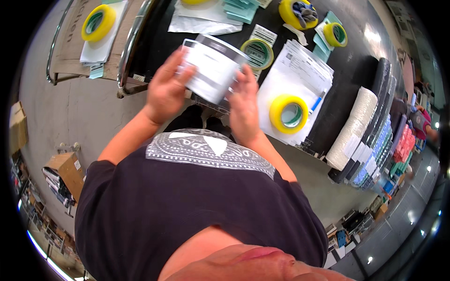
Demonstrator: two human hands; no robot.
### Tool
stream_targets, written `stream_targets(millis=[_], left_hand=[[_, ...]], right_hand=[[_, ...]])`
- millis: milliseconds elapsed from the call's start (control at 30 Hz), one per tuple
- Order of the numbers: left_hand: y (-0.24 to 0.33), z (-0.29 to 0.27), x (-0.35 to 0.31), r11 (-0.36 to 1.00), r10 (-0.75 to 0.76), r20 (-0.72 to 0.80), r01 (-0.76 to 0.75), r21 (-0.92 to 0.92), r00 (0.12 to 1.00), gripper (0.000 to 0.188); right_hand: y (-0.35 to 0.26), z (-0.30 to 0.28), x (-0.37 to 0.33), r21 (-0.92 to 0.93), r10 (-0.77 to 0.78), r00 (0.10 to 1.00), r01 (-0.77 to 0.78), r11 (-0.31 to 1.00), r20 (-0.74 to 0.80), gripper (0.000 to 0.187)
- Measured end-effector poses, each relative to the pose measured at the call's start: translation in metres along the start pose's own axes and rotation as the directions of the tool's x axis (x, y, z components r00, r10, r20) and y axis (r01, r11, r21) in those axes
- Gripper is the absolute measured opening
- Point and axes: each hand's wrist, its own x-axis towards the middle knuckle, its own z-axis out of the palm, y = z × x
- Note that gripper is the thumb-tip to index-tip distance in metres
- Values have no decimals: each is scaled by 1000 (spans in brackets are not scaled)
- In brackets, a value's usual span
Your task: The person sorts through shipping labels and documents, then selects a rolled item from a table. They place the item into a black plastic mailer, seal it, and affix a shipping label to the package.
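A small boxy package (211,70) with a white label and a dark band along its far edge is tilted in front of me, above the near edge of the black table. My left hand (169,86) grips its left side, thumb on the label. At its right side my right hand (244,100) closes around the edge; those fingers are somewhat blurred. The package is smeared by motion, so its contents cannot be made out. Just right of it lies a yellow tape roll (257,54) on a printed slip.
Right of my hands, a yellow tape roll (288,114) and a blue pen (317,101) rest on stacked printed sheets (281,79). A bubble-wrap roll (352,127) and dark rolls (382,93) line the table's right side. A metal-framed cart (111,77) stands left.
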Motion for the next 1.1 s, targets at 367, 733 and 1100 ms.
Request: stream_targets(millis=[367,733,1100], left_hand=[[30,51,-6,965,213,153,-184,-187,965,32],[-7,42,-23,817,-561,-25,549,-175,827,79],[1,46,-24,400,-626,465,769,-498,626,36]], right_hand=[[-8,-29,-27,-145,23,919,-86,986,-394,91],[13,-49,-16,89,179,931,-158,983,-318,83],[11,-17,-16,-938,-137,988,111,329,68,102]])
